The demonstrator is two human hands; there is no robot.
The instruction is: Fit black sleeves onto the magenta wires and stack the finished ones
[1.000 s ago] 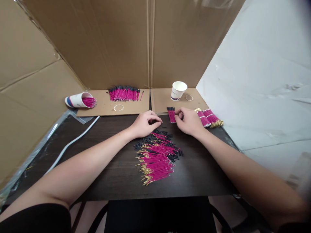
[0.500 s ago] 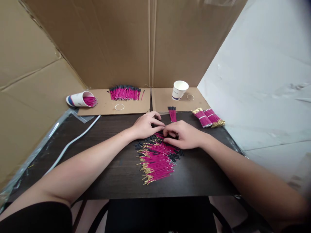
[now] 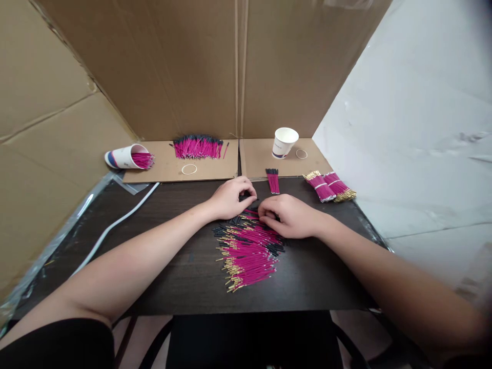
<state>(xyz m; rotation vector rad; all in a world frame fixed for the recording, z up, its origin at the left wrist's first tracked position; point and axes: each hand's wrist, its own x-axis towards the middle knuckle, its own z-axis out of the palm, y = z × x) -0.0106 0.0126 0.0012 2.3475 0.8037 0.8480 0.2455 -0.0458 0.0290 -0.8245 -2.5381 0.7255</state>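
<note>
Print showing on upright paper cup (image 3: pixel 285 144), too sm. to read. Pink pins (image 3: pixel 249 269) lying heaped on dark tbl (image 3: pixel 319 277), brown cardbd (image 3: pixel 184 66) walling back. L hand (image 3: pixel 231 198) & R hand (image 3: pixel 291 216) hovering at heap's far end; can't tell if either's gripping.

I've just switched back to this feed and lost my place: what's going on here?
A person works bare-handed at a dark table. The left hand and right hand meet over the far end of a loose pile of gold-tipped magenta pins and short black sleeves; whether either holds a piece is unclear. Just beyond lies a small black-ended group. A larger black-ended heap rests on the cardboard strip, and two banded bundles lie to the right.
</note>
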